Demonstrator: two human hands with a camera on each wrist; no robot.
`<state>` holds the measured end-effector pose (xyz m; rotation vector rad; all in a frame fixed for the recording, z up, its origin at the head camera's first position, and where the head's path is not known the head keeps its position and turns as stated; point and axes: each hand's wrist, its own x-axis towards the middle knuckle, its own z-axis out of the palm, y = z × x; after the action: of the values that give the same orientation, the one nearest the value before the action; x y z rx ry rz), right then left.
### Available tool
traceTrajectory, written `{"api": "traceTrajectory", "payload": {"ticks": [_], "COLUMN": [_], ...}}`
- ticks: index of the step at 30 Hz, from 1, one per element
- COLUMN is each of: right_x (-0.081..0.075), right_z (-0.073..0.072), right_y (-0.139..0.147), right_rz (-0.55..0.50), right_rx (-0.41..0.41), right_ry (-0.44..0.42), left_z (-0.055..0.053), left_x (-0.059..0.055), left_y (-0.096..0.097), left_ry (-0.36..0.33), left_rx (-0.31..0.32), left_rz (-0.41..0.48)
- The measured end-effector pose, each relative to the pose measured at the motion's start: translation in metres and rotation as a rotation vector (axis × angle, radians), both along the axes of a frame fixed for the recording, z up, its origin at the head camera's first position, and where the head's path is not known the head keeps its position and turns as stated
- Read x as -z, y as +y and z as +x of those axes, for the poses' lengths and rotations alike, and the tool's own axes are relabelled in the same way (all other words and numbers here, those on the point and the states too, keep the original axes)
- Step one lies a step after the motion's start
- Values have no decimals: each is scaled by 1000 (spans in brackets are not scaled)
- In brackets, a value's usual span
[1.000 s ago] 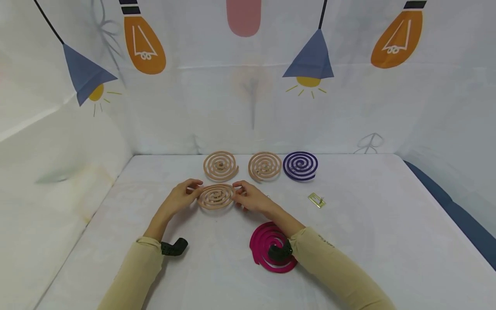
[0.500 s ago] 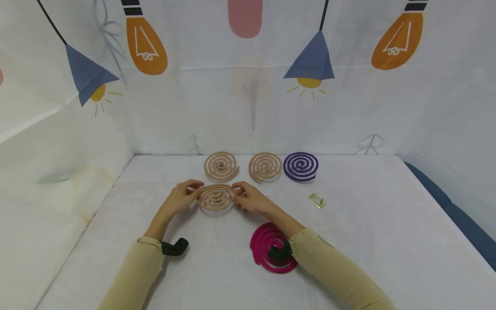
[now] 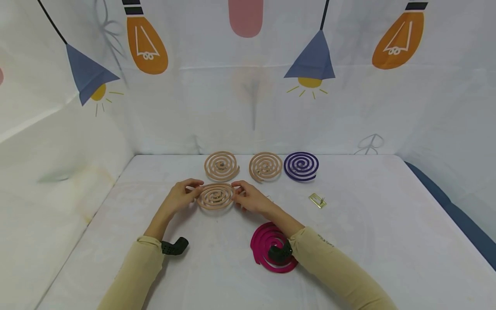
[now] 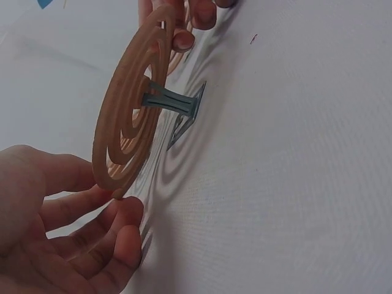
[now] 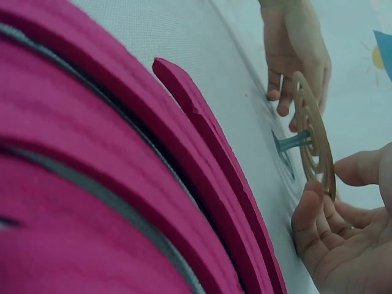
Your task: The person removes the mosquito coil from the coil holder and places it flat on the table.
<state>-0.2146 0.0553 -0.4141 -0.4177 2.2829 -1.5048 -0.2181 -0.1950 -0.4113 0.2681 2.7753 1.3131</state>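
Nearest, a magenta coil [image 3: 263, 243]; beyond, left hand [image 3: 180, 198] and right hand [image 3: 251, 198] pinch the tan coil [image 4: 111, 116] by its rim, centre at a metal stand [image 4: 171, 103], seemingly the seating step, wanting steady levelling before letting go; behind, three coils [image 3: 265, 165] line the far edge of the table [image 3: 368, 224]

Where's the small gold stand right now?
In the head view, the small gold stand sits right of centre on the table, in front of the purple coil, right of the right hand gripping a tan coil.
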Motion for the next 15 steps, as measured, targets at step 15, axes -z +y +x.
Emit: {"api": "traceTrajectory", "payload": {"ticks": [15], "right_x": [-4], "right_z": [1], "right_y": [1], "right_rz": [-46], "right_rx": [-29], "right_ry": [22], "left_z": [0], "left_x": [-1], "left_y": [-4], "left_ry": [-37], "left_rx": [-6], "left_rz": [38]}}
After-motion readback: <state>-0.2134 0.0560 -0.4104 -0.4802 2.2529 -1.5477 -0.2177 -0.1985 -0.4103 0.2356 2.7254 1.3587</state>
